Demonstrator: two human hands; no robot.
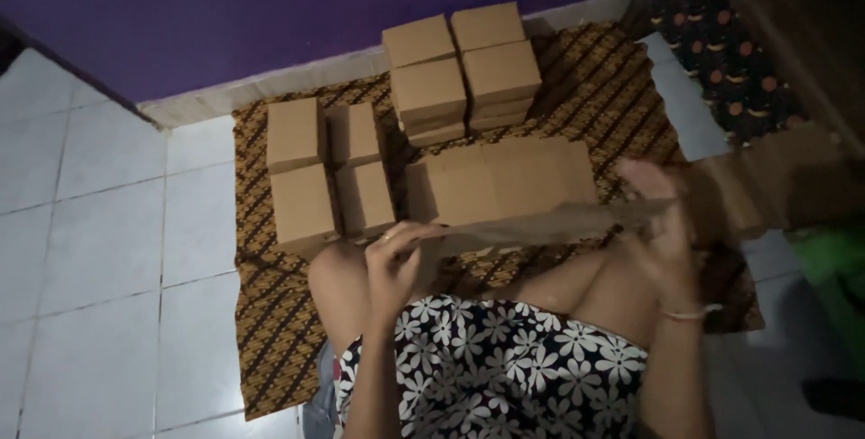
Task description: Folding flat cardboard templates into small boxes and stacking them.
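Fingers (410, 239) of both hands pinching flat cardboard (541, 223) mid-frame; could bend crooked from uneven squeezing, or bump box stacks (464, 74) above.

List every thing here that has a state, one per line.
Flat cardboard sheet: unfolded, held level between both hands.
Left hand: gripping the sheet's left end.
Right hand: gripping its right end.
Four boxes on left: folded, closed.
Stacked boxes at back: closed, piled.
Patterned cloth: spread flat on floor.
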